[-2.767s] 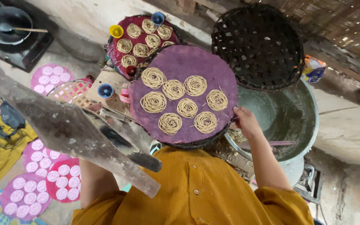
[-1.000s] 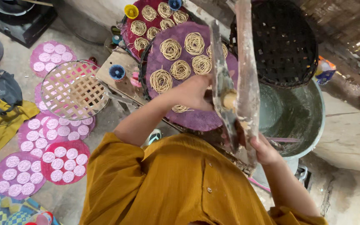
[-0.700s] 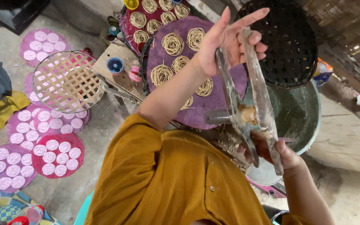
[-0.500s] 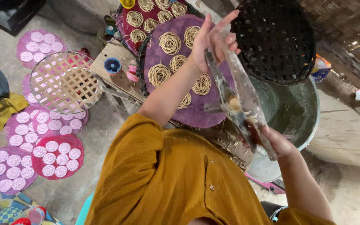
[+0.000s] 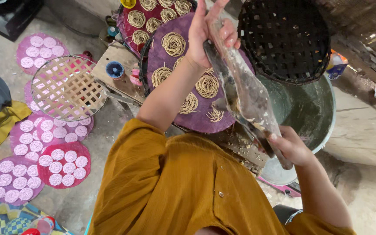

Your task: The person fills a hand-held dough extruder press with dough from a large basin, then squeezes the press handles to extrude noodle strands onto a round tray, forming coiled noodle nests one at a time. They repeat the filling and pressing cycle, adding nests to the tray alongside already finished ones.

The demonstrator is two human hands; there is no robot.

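While the press (image 5: 244,95) is up in the air like that, I'd say we're between squeezes. It's a long metal lever thing with bits of dough stuck on it, and it hangs slanted over the right edge of the purple tray (image 5: 199,124), not touching it.

Hands: the right hand (image 5: 290,148) is closed tight round the low end of the press, just off the tray's near right rim. The left hand (image 5: 209,32) is at the top end, over the far side of the tray, palm against the metal with the fingers splayed out straight. So it's propping more than gripping. I can't tell from here whether the thumb hooks round the back.

On the tray itself sit the noodle nests (image 5: 206,85), little coils laid apart from each other. One near the front edge looks loose and stringy.

My read is that another nest would call for a proper wrap of that left hand first, then lining the press up over a bare purple patch. The near left side of the tray seems to have the most room.

Around it: a black basket (image 5: 283,39) just right of the tray, a big pot (image 5: 310,109) below that, and pink mats (image 5: 64,163) of white discs on the floor well left of the tray.
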